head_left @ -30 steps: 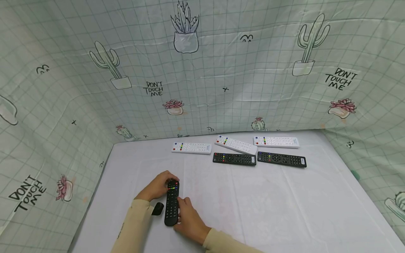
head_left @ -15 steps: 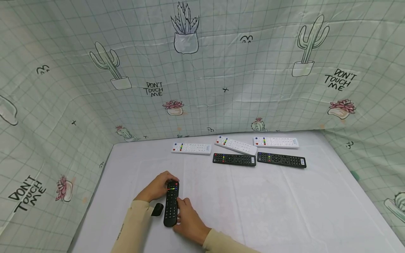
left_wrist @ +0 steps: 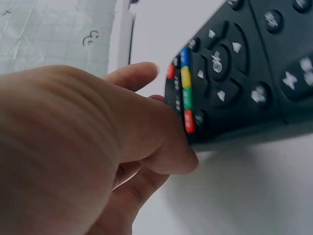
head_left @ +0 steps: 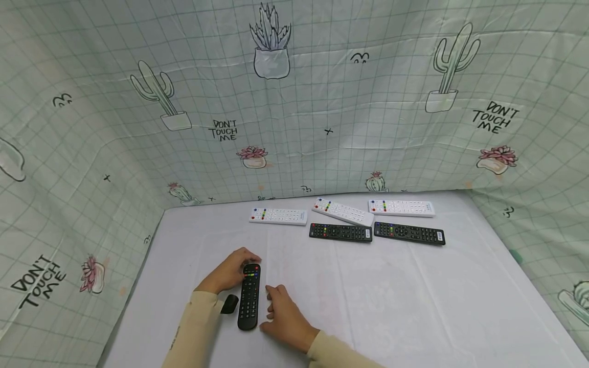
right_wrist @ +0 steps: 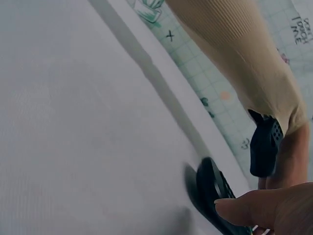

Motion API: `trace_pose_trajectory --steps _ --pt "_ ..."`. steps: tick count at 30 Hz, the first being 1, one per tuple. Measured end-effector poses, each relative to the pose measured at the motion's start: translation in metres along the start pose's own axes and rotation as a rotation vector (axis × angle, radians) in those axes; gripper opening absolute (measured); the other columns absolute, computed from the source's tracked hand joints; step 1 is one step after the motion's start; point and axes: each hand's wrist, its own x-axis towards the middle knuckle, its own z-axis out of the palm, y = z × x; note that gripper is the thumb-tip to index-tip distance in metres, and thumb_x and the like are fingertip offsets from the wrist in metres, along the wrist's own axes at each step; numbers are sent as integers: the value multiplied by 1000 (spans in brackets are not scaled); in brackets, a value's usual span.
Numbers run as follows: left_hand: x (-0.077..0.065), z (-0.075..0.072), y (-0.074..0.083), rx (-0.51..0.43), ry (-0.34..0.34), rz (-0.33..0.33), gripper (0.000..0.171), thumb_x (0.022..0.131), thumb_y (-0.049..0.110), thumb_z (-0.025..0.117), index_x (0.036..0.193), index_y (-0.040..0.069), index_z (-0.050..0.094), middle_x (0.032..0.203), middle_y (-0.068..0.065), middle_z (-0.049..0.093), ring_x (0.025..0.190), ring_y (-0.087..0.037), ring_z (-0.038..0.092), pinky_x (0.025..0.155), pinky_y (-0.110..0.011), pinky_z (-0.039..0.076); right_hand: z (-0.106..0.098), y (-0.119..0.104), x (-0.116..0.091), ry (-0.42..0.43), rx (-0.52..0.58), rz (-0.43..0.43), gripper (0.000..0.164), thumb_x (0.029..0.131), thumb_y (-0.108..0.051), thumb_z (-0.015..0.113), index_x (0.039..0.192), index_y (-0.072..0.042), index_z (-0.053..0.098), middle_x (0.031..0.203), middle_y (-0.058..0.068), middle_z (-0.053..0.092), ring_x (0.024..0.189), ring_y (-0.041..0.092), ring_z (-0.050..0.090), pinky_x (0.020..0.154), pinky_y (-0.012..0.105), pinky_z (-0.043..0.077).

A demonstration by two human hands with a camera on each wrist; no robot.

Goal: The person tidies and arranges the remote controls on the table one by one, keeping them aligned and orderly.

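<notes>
Near the front-left of the white tabletop lies a black remote, buttons up, long way pointing to 12 o'clock. Left hand curls its fingers round the remote's top end, by the color buttons; its palm is hidden in the head view. Right hand lies flat at 3 o'clock, just beside the remote, fingers loose, holding nothing. A small black thing by the left sleeve is hard to make out. Far back at 12 to 1 o'clock: 3 white remotes & 2 black ones.
</notes>
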Motion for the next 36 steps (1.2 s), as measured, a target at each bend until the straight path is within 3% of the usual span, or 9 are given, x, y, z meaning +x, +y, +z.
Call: trace_pose_trajectory --steps 5,12,21,36 --pt "7 -2 8 9 4 -29 55 81 -28 55 126 1 71 119 -11 64 114 -33 60 105 -55 50 -16 7 0 32 7 -6 78 73 9 84 142 17 48 111 7 52 85 5 55 74 22 54" --pt "17 -1 19 -8 33 6 42 92 -16 63 130 0 69 124 -15 64 118 -37 60 105 -55 50 -42 18 -1 80 -2 -29 75 76 9 84 141 19 48 113 13 54 90 14 59 77 25 57" --pt "33 6 38 -12 69 26 39 93 -12 66 131 -1 69 122 -16 65 117 -38 61 104 -55 51 -75 28 -3 172 -25 -7 71 79 7 84 140 19 50 114 17 56 95 22 58 80 29 56" --pt "55 26 57 -62 106 -22 42 97 -1 71 139 -1 64 127 -16 64 121 -37 62 105 -51 52 -130 56 -4 349 -36 121 66 81 8 81 140 17 53 117 20 59 100 28 64 86 38 59"
